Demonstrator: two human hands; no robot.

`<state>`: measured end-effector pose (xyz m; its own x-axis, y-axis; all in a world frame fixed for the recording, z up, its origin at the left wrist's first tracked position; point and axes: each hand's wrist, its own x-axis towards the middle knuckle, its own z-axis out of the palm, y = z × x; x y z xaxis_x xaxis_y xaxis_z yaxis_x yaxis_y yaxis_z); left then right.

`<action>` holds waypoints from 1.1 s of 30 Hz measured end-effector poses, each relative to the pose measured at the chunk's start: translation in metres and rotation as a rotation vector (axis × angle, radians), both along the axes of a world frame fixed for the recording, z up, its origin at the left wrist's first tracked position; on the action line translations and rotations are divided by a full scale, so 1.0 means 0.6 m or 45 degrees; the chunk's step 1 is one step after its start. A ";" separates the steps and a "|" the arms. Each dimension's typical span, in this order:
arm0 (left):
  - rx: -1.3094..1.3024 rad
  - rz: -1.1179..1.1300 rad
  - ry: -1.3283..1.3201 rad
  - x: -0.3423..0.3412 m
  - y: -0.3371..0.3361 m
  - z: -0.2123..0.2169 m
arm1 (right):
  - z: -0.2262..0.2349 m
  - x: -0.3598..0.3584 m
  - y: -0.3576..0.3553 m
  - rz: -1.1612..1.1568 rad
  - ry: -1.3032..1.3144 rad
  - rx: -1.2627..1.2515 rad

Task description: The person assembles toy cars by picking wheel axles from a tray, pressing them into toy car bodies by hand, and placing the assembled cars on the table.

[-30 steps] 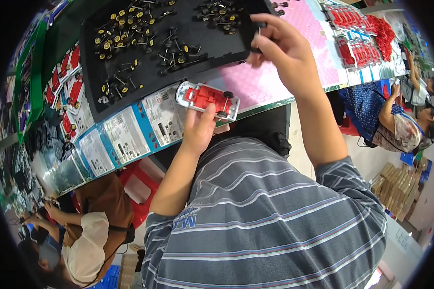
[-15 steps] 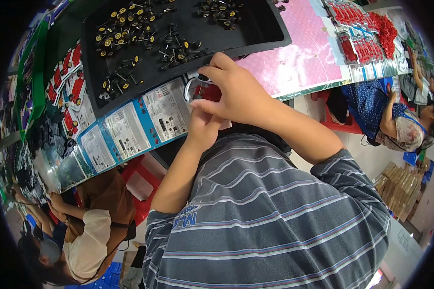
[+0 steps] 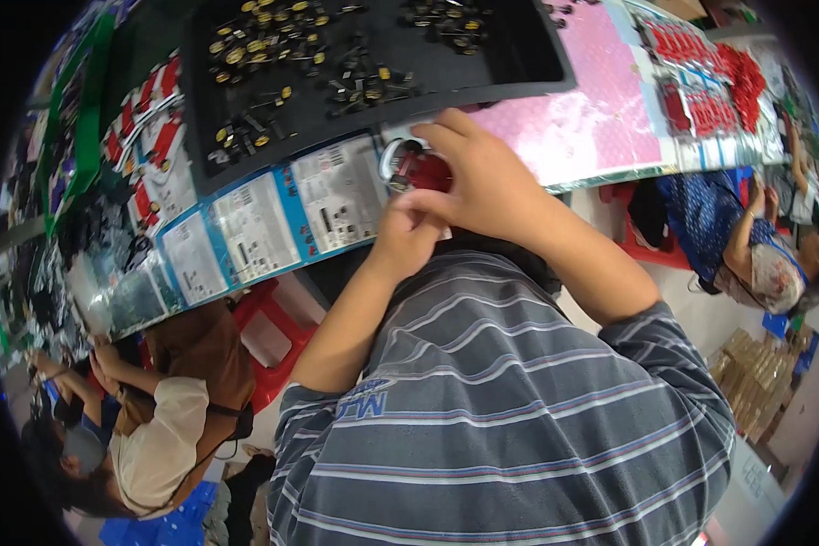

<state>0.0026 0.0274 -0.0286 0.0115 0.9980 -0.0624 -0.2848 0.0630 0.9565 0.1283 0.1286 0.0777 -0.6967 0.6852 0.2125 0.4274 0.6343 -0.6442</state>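
Observation:
Over the table's front edge, both my hands are closed around a red toy car part (image 3: 430, 173) with a pale curved piece at its far left end and dark bits inside it. My right hand (image 3: 493, 185) grips it from the right, thumb and fingers on either side. From below, my left hand (image 3: 407, 238) pinches its near side, the fingertips partly hidden by the right hand. Just beyond is a black tray (image 3: 373, 111) holding many small axles with black and yellow wheels (image 3: 264, 41).
Printed sheets (image 3: 255, 227) lie along the table's front. Red toy parts (image 3: 164, 141) are at the left, beside a green rack (image 3: 86, 136); more red parts (image 3: 696, 109) lie at the far right. Co-workers sit on both sides, the left one near a red stool (image 3: 268, 341).
The whole view has shifted, so tray and table appear further right and lower. The toy car part has turned slightly within my hands, which both keep hold of it.

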 end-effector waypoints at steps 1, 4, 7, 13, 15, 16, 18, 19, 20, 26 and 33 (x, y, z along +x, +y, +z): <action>-0.037 -0.077 -0.023 -0.010 -0.001 -0.006 | -0.001 0.004 0.000 0.026 0.080 -0.032; 0.018 0.145 -0.330 -0.003 -0.016 0.028 | -0.023 0.046 0.004 0.072 0.213 -0.097; 0.076 0.268 -0.254 -0.046 -0.041 0.034 | -0.071 0.099 0.020 -0.119 0.126 0.104; -0.107 0.636 -0.025 -0.204 -0.105 0.028 | -0.135 0.133 0.050 -0.371 0.034 0.189; -0.168 0.810 -0.086 -0.249 -0.110 0.062 | -0.132 0.122 0.052 -0.361 -0.068 0.223; -0.237 0.880 0.035 -0.279 -0.117 0.067 | -0.131 0.118 0.053 -0.372 -0.068 0.224; -0.308 0.935 0.278 -0.346 -0.124 0.063 | -0.126 0.113 0.055 -0.343 -0.106 0.268; -0.450 0.967 0.417 -0.377 -0.125 0.061 | -0.127 0.116 0.056 -0.351 -0.109 0.235; -0.338 1.078 0.400 -0.384 -0.115 0.065 | -0.129 0.116 0.055 -0.353 -0.110 0.237; -0.564 1.043 0.424 -0.466 -0.094 0.063 | -0.129 0.120 0.048 -0.390 -0.132 0.237; -0.642 1.111 1.122 -0.466 -0.095 0.084 | -0.129 0.122 0.049 -0.362 -0.090 0.279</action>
